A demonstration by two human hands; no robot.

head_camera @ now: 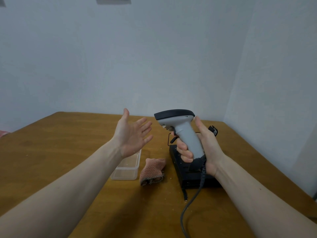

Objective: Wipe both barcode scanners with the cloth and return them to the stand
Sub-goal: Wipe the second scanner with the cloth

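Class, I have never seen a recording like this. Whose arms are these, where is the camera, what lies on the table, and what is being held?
There is one picture, from a camera worn on a person's head, looking down at their own bare arms. The right hand grips a grey barcode scanner by its handle, with its cable trailing down. The left hand is open and holds nothing. On the wooden table lie a pink cloth, a clear plastic box and a black stand. A second scanner is not clearly visible.

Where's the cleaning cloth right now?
In the head view the pink cloth lies crumpled on the wooden table, between the clear plastic container on its left and the black stand on its right; neither hand touches it.
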